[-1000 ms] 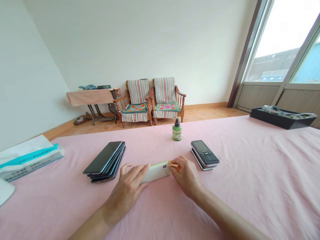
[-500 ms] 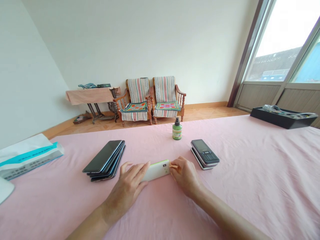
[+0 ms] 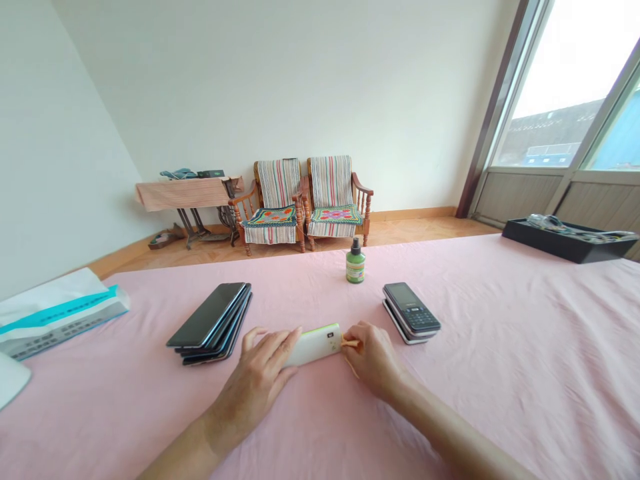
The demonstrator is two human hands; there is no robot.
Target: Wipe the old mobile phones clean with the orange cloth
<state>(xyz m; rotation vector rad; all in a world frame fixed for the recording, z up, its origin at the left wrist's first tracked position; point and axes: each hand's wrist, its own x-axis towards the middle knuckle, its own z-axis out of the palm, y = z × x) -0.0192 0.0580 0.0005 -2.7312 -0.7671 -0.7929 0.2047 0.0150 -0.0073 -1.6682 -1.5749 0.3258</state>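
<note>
A white phone (image 3: pixel 316 345) with a green edge and a small dark camera window stands on its long side in the middle of the pink cloth. My left hand (image 3: pixel 263 365) grips its left end between fingers and thumb. At the phone's right end, my right hand (image 3: pixel 371 355) is closed around a thin, pale wooden-looking stick (image 3: pixel 351 343). The stick's tip meets that end or lies very near it; the contact is hidden by my fingers. To the left of my left hand lies a stack of dark smartphones (image 3: pixel 213 317). A black keypad phone (image 3: pixel 411 308) rests on other phones beyond my right hand.
A green spray bottle (image 3: pixel 355 263) stands near the far edge of the pink-covered table (image 3: pixel 500 347). A black box (image 3: pixel 560 245) holding cables sits at the far right. On the left are a white and blue pack (image 3: pixel 65 313) and a white rounded object (image 3: pixel 11 381).
The whole view has shifted slightly, so everything sits a little lower. My right fingers have changed their angle slightly on the stick. The left hand keeps its hold on the white phone.
</note>
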